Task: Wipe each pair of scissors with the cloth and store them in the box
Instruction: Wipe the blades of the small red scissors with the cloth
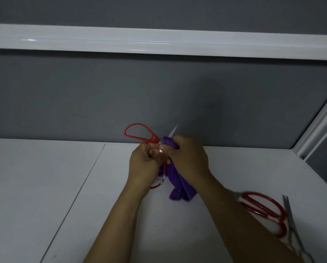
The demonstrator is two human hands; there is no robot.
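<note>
One pair of scissors (152, 138) is raised in my two hands, above the table and before the grey wall; to wipe it well I should draw the cloth (178, 181) from the joint out to the point, never along the edge toward my fingers; the pinch should be firm on the flat sides of the blade, so that the cloth takes the dirt and does not slide; I judge that each blade needs its own pass.

My left hand (144, 166) is curled round the scissors just under the upper handle and steadies them; my right hand (189, 158) is closed round the cloth, which is wrapped on the blade, and pinches the blade through it.

These scissors have thin red handle rings; one ring stands out up-left of my left hand, the other shows below it; the pale blade tip (174, 130) comes out above the cloth, pointing up and right; whether the blades are apart I cannot tell. The cloth is purple and thick; its loose end hangs toward the table (45, 186); whether it touches I cannot tell.

On the table to my right, well apart, lie a second red pair (259, 209) and, just beside it, a slim steel pair (290, 221); the box is not in view.
</note>
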